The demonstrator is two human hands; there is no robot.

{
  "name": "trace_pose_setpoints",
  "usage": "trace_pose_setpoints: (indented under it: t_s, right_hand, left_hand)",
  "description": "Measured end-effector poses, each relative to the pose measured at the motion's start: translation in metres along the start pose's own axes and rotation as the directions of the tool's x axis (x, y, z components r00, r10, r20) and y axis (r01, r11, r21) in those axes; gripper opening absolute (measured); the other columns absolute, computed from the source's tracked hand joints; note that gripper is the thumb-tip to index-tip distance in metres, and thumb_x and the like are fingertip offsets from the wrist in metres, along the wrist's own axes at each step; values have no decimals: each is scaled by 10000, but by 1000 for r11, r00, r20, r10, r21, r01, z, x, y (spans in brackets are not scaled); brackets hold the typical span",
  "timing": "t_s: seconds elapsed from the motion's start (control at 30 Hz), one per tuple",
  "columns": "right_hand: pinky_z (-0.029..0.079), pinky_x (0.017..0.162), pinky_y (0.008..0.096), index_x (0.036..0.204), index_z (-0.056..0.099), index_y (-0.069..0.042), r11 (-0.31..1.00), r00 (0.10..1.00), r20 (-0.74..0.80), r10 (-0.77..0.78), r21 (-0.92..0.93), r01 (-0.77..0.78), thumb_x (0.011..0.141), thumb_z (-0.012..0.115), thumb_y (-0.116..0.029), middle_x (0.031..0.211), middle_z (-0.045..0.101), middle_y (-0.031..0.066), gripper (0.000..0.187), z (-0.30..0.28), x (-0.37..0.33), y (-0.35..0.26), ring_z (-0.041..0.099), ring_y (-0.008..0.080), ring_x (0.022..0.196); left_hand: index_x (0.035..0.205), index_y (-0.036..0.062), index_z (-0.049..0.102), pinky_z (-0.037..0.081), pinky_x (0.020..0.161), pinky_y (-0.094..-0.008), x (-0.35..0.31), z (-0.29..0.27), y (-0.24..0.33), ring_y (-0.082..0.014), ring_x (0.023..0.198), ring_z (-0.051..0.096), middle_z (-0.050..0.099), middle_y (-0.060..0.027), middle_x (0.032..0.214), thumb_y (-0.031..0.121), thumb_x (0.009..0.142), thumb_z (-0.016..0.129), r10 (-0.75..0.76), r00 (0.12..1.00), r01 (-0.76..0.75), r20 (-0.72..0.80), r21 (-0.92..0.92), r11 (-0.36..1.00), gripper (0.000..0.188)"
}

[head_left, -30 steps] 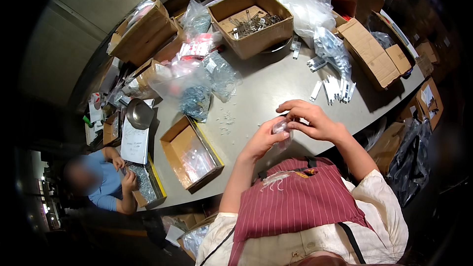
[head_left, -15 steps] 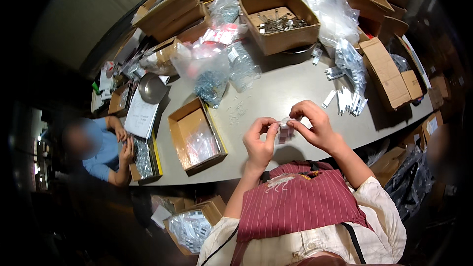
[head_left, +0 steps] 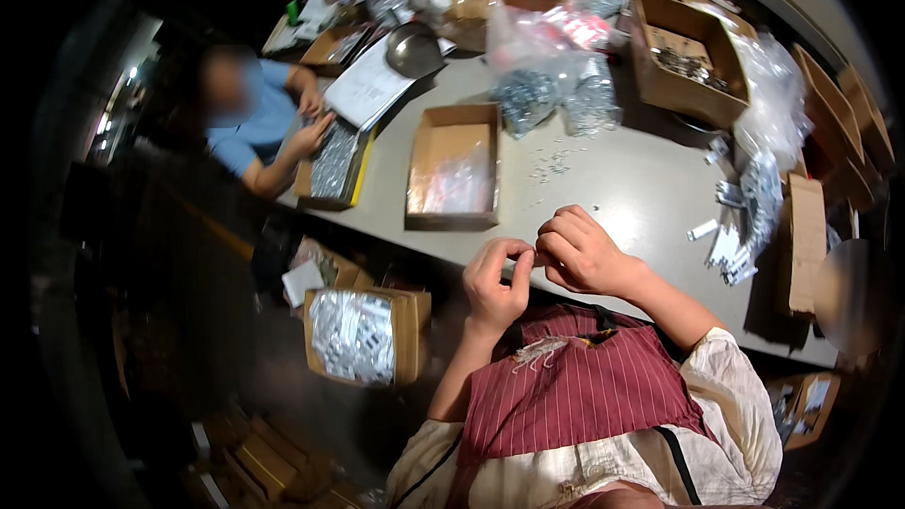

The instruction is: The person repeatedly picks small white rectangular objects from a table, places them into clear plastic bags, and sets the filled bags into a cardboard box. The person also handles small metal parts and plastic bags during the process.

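Low over the table's near edge, my left hand (head_left: pixel 497 285) is closed, its thumb and fingertips pinched together. My right hand (head_left: pixel 584 253) is curled right beside it, fingertips meeting those of the left. Whatever lies between the fingers is hidden by them. Beyond my hands, small bright bits (head_left: pixel 549 166) are scattered on the grey table (head_left: pixel 627 190). An open cardboard box (head_left: pixel 454 119) with clear plastic bags (head_left: pixel 459 185) inside stands to the left.
At the right lie white-and-silver strips (head_left: pixel 726 251) by a plastic bag (head_left: pixel 762 196). A box of metal parts (head_left: pixel 693 99) stands at the back. Leftward, a person in blue (head_left: pixel 250 123) works over a tray of small parts (head_left: pixel 335 162). A filled carton (head_left: pixel 353 337) sits below the table.
The view has swung left, showing more of the floor carton. My right hand has curled over toward my left; the small clear bag seen between them is now hidden.
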State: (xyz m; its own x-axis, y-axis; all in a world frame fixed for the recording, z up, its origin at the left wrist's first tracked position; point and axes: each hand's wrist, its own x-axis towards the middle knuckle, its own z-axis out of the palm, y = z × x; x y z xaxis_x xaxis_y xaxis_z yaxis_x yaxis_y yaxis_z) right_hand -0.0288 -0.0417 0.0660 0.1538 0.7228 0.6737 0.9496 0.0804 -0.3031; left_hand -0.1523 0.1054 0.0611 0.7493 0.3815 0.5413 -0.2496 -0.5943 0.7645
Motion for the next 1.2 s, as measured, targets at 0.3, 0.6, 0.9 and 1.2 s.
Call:
trace_pose_setpoints:
  t_s: [0.3,0.6,0.9,1.2]
  right_hand:
    - [451,777,458,875,529,-42,953,964,202,-172,280,111,735,730,-83,868,516,156,249,100,62,45,526,374,821]
    - [568,870,494,1124,623,-7,910,742,553,379,-368,-190,830,750,-262,1177,652,235,409,228,79,145,677,397,1075]
    - [533,801,459,1046,722,-14,840,654,611,446,-33,-542,987,638,-212,999,710,267,224,174,80,143,696,423,931]
    - [486,1018,340,1214,706,22,308,668,538,514,611,-730,1077,578,-267,1081,743,76,344,61,19,82,660,154,1046]
  left_hand:
    - [1048,-9,622,504,824,-268,-83,-136,-56,-140,886,631,671,-58,939,103,1011,648,-339,730,355,-593,-94,930,120]
    - [1050,3,685,512,945,-385,-134,-202,-107,-280,993,662,709,-122,1059,46,987,617,-98,656,516,-749,349,782,102]
    - [1186,41,637,565,801,-386,-106,-83,-138,-327,964,672,682,-132,1150,9,919,652,-410,811,507,-418,152,848,269]
    - [1303,-14,613,578,880,-383,2,-38,-104,-315,1139,661,651,-189,1297,149,981,684,-339,937,335,-88,-52,941,368]
